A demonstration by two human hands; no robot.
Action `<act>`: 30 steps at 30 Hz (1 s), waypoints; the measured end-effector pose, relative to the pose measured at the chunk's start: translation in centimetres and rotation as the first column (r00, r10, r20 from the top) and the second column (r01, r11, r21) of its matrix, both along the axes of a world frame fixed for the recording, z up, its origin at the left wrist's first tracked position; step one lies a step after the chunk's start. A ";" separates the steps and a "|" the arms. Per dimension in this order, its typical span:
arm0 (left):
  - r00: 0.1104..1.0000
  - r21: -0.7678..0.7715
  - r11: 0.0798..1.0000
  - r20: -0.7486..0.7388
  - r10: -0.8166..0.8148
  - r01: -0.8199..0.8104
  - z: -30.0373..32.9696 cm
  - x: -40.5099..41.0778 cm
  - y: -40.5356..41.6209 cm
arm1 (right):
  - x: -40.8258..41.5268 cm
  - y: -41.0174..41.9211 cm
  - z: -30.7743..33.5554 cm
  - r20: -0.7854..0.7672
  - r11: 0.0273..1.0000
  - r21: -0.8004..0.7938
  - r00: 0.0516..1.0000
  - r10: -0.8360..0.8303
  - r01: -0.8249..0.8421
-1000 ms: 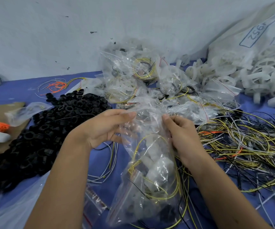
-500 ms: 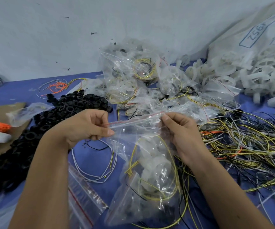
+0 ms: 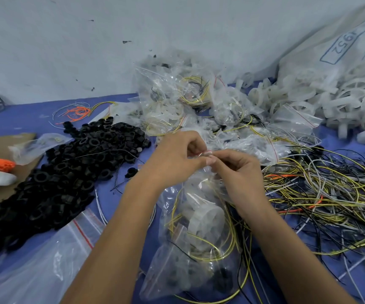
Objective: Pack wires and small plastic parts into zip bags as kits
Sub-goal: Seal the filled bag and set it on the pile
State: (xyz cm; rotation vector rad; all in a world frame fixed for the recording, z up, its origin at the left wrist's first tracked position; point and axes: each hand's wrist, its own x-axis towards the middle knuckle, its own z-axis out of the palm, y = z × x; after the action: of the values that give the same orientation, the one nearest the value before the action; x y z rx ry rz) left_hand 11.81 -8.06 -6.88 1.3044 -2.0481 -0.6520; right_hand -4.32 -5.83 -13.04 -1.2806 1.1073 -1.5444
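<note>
Since half a second ago the left hand [image 3: 172,159] has slid along the bag's mouth to meet the right hand [image 3: 238,172], so both hands now pinch the red-striped zip strip [image 3: 205,152] together at one spot. From the head view, the zip bag [image 3: 199,238] hangs from that pinch over the blue tabletop [image 3: 120,200], filled with yellow wire loops and white plastic pieces. It looks light, soft and slippery, so the stiffer zip edge is likely the best hold. One bag is in hand; a heap of packed bags [image 3: 190,102] lies behind, too many to count, as are the black rings [image 3: 71,167], loose wires [image 3: 321,189] and white wheels [image 3: 330,102]. One empty bag [image 3: 52,255] lies bottom left.
</note>
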 end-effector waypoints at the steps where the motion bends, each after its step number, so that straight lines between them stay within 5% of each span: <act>1: 1.000 0.005 1.000 -0.031 -0.001 0.001 -0.2 0.0 -0.1 | -0.1 0.0 0.1 0.022 1.000 0.012 1.000 -0.011 0.010; 30: 0.991 0.098 0.994 -0.131 -0.028 0.041 -0.6 0.3 -0.3 | -0.2 0.1 0.2 -0.036 1.000 -0.024 0.999 -0.003 0.003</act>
State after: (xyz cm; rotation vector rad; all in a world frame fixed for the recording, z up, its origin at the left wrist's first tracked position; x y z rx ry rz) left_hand 12.13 -8.39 -7.51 1.2508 -1.9588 -0.8433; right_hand -4.53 -5.75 -12.85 -1.3277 1.1168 -1.5464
